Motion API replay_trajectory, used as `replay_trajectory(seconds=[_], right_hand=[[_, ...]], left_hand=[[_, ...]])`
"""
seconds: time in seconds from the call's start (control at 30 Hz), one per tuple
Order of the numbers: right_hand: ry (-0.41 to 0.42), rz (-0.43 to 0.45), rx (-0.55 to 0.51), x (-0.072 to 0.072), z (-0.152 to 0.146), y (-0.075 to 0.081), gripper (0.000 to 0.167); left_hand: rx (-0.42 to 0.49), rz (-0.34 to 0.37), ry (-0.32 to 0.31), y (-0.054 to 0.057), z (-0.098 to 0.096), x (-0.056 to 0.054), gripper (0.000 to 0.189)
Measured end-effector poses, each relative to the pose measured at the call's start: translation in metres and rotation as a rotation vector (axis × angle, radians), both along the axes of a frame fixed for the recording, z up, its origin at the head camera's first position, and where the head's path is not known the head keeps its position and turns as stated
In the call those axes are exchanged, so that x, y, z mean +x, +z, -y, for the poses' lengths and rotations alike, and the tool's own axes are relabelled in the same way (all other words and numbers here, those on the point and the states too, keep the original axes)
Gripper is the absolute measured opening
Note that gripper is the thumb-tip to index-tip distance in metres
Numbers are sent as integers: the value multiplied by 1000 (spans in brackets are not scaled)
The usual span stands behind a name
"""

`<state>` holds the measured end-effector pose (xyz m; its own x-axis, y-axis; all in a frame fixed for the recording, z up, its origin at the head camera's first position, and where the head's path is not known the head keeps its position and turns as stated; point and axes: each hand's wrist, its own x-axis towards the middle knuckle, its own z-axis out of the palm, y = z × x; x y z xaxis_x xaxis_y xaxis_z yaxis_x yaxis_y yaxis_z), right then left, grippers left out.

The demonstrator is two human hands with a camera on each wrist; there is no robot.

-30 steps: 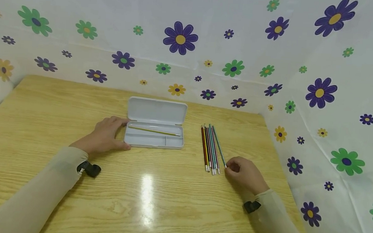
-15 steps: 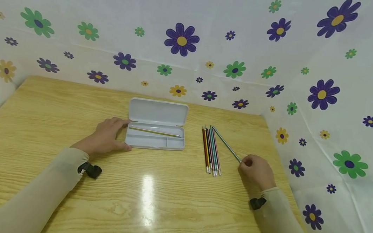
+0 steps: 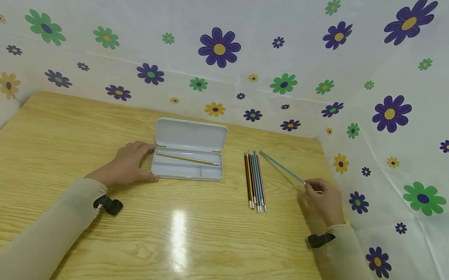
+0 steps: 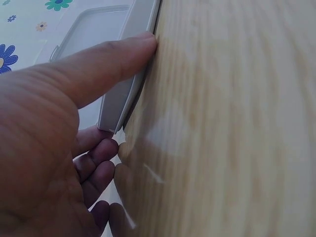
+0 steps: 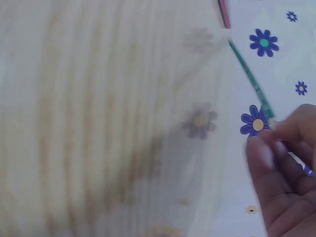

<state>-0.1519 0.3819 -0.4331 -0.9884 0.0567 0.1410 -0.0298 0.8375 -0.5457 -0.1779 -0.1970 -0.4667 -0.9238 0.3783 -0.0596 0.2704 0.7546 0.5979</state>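
Observation:
A white pencil case (image 3: pixel 190 135) lies on the table with its lid raised, and one yellow pencil (image 3: pixel 185 158) is in its rear compartment. My left hand (image 3: pixel 126 164) holds the case's left end, thumb along the front wall and fingers at the back corner. In the left wrist view the thumb (image 4: pixel 113 61) presses the case wall (image 4: pixel 114 103). Between thumb and fingertips, my right hand (image 3: pixel 325 202) pinches a teal pencil (image 3: pixel 284 167) by its eraser end. That pencil (image 5: pixel 252 79) slants away from the hand in the right wrist view.
Several pencils (image 3: pixel 256 179) in various colours lie side by side between the case and my right hand, white erasers toward me. A flower-print cloth (image 3: pixel 251 61) hangs behind and along the right of the wooden table (image 3: pixel 127 245).
My right hand has moved right and a little away from me with the teal pencil, which has swung from lying beside the bundle to a slant apart from it. My left hand stays put.

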Motion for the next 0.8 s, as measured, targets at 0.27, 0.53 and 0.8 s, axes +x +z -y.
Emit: replay_trajectory(seconds=[0.27, 0.53, 0.8], right_hand=[[15, -164, -242, -4, 6, 13, 20], [136, -250, -423, -6, 29, 24, 15], [243, -306, -418, -8, 47, 28, 13]], left_hand=[[2, 3, 4, 0, 1, 1, 103], [-8, 13, 4, -1, 1, -1, 104], [-6, 17, 0, -2, 1, -1, 104]])
